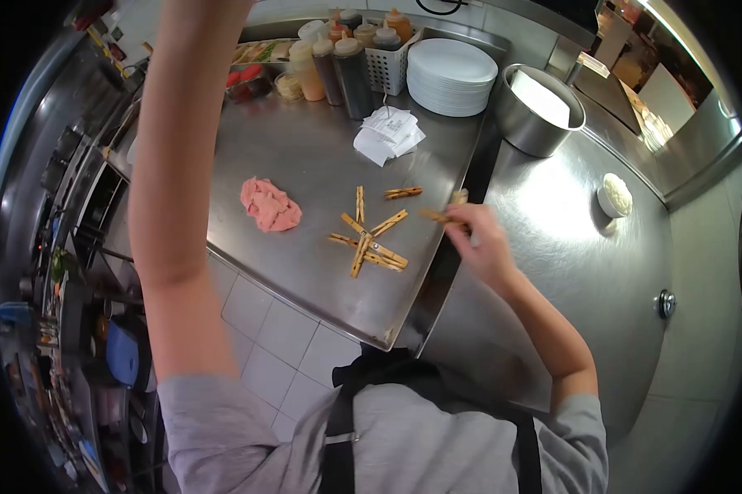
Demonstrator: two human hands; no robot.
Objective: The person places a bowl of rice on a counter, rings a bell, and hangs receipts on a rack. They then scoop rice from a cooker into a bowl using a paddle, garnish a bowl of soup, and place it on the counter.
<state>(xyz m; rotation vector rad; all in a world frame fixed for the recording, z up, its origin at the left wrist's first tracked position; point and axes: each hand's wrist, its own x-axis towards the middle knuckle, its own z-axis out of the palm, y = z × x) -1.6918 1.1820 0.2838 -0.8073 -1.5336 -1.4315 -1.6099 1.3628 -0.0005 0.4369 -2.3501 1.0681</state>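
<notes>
While at clothespin, right hand outstretched.

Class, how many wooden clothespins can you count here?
10 clothespins: seven in the overlapping pile, one apart behind it, one by the right hand, one clothespin held in it; overlaps may hide more.

Before me, steel counter bears: loose wooden clothespins, pink cloth, paper slips, stacked white plates, sauce bottles at rear.
</notes>
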